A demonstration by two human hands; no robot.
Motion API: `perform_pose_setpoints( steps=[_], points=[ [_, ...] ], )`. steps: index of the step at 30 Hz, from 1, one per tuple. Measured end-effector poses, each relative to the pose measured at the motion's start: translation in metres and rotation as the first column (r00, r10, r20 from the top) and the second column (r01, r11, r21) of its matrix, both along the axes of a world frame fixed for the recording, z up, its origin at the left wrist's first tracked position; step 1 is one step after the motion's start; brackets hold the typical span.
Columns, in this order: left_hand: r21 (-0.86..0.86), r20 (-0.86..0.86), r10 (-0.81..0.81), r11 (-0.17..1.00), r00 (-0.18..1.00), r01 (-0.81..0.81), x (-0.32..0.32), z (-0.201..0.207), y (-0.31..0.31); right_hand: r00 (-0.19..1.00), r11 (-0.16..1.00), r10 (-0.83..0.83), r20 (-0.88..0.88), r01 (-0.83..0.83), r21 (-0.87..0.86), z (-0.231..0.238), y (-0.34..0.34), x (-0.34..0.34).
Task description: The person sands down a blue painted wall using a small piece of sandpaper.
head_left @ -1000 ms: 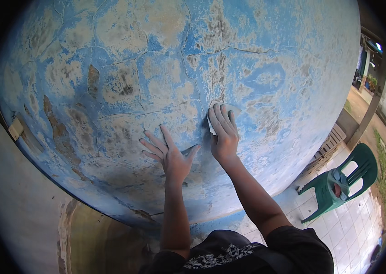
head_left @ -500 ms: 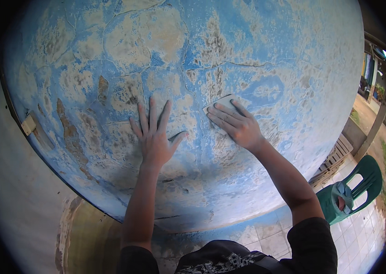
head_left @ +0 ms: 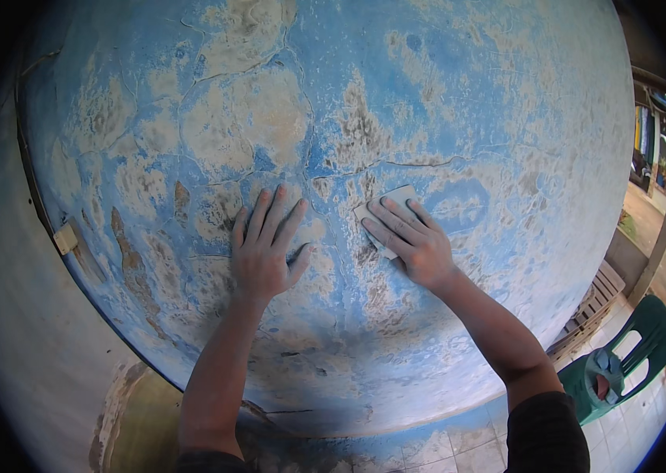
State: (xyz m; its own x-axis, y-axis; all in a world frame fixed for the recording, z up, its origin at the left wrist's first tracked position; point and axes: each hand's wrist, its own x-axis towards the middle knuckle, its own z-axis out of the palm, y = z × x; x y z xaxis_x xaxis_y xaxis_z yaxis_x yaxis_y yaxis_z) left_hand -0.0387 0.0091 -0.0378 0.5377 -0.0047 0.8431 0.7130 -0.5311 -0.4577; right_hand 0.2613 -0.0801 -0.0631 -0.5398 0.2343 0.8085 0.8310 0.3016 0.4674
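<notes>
Both hands are against a blue wall [head_left: 443, 94] whose paint is cracked and peeling, with pale and dark patches. My left hand [head_left: 264, 252] lies palm-down on it, fingers stretched out, thumb apart, holding nothing. To its right, my right hand [head_left: 420, 248] presses a pale, squarish sheet of sandpaper [head_left: 398, 195] to the wall beneath outstretched fingers. Part of the sheet is covered by the fingers; its upper and left edges show. A long horizontal crack [head_left: 416, 164] runs just above that hand.
At the lower right, a green plastic chair [head_left: 648, 347] holds a grey-green item with an opening. A slatted wooden piece [head_left: 595, 299] leans behind it. Pale floor tiles [head_left: 435, 453] lie below the wall. A small pale block [head_left: 66, 239] sits by the wall's left edge.
The view has tilted up, so the wall and chair appear lower. Both hands have moved slightly up the wall, the right one with the sandpaper. The left fingers are closer together.
</notes>
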Motion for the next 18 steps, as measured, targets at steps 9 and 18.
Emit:
perform_pose_setpoints(
  steps=[9, 18],
  points=[
    [0.019, -0.014, -0.012, 1.000, 1.000, 0.012, 0.001, -0.002, -0.002, 0.999, 1.000, 0.022, -0.038, -0.023, -0.016, -0.013, 0.000, -0.001],
    [-0.012, -0.011, -0.036, 0.999, 0.999, 0.036, -0.004, -0.006, -0.001, 1.000, 1.000, 0.013, -0.024, -0.013, -0.026, -0.039, 0.007, -0.024]
  ],
)
